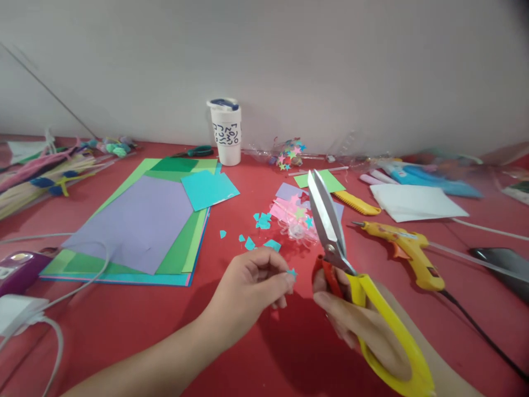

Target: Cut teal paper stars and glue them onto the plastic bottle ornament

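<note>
Between the thumb and forefinger of my left hand [258, 284] is a small blue paper star [292, 273]. My right hand [351, 314] grips a pair of scissors [326, 220] by its red and yellow handles, with the blades pointing up and slightly parted. Beyond my left hand lie several turquoise paper scraps [263, 221]. A heap of pink and purple paper pieces [285, 207], with a few cut stars and clear plastic, sits behind the scissors' blades.
To the left is a stack of coloured paper [136, 220] with a turquoise sheet [209, 190] on its corner. A white cup [227, 132] stands near the wall. At right lie a yellow glue gun [407, 251], a yellow cutter [357, 203] and a white pad [417, 202]. Cables cross the left side.
</note>
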`<action>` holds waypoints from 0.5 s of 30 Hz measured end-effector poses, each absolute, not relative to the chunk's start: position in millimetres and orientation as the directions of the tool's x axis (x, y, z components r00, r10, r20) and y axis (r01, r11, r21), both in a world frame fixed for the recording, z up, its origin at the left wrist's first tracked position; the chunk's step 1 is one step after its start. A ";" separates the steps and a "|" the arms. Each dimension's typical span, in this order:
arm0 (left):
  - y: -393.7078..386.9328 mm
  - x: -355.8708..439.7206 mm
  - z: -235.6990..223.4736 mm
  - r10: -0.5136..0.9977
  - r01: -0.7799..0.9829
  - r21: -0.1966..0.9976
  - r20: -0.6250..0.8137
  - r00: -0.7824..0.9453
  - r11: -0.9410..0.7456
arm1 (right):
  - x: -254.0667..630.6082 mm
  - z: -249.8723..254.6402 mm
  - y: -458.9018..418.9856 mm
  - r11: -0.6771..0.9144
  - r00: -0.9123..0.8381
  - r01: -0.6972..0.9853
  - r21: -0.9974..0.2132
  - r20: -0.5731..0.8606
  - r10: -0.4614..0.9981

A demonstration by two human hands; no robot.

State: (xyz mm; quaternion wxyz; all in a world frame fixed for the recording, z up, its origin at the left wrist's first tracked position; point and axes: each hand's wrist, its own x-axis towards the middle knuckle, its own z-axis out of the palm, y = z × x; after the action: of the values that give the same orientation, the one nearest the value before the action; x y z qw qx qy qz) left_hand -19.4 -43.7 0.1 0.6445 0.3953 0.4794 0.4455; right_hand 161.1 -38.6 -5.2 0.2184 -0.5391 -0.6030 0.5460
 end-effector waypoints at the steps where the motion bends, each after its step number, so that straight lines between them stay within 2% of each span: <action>1: -45.3 -16.6 -1.8 0.944 -0.179 0.934 -0.277 0.180 0.308 | 160.5 -5.5 -38.6 -0.186 -0.323 0.385 -0.904 -0.321 0.890; 7: -51.9 -7.8 -7.6 0.899 -0.167 0.913 -0.309 0.312 0.372 | 162.5 -15.2 -41.8 -0.178 -0.417 0.249 -0.952 -0.271 0.867; 12: -51.0 -10.8 -8.7 0.833 -0.271 0.831 -0.346 0.432 0.486 | 166.9 -16.6 -42.2 -0.171 -0.511 0.155 -0.973 -0.227 0.829; 15: -49.5 -12.7 -10.3 0.832 -0.298 0.822 -0.329 0.446 0.485 | 166.8 -14.5 -40.3 -0.166 -0.488 0.130 -0.978 -0.209 0.847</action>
State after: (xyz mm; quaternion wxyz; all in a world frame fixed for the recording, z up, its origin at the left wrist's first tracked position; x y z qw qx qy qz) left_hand -12.7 -49.5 -10.3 0.7738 0.3527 0.3788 0.3651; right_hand 166.8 -40.3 -14.5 0.2814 -0.4203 -0.5812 0.6374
